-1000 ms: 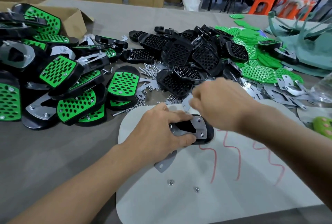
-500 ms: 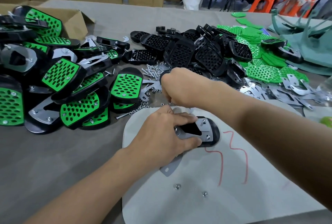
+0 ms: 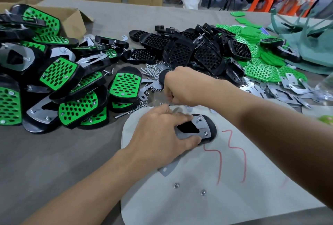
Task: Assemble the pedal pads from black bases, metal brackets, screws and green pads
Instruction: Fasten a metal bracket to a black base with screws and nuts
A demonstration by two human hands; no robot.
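My left hand (image 3: 162, 132) presses down on a black base (image 3: 211, 129) lying on the white board (image 3: 216, 203). A metal bracket (image 3: 202, 125) sits on top of that base, and screw ends poke up through it. My right hand (image 3: 180, 87) is further back, over the loose nuts and screws (image 3: 151, 70). Its fingers are bunched and point down; the tips are hidden, so I cannot see what they hold. Behind it lie the heap of black bases (image 3: 182, 51), the green pads (image 3: 261, 71) and the spare brackets (image 3: 281, 93).
Finished green-and-black pedals (image 3: 59, 87) are heaped on the left, in front of a cardboard box (image 3: 72, 19). A loose bracket (image 3: 166, 169) and two nuts (image 3: 176, 185) lie on the board near me. A clear bottle (image 3: 326, 87) stands at the right edge.
My right hand has left the bracket on the base and moved back and left to the pile of nuts and screws. My left hand has stayed on the base.
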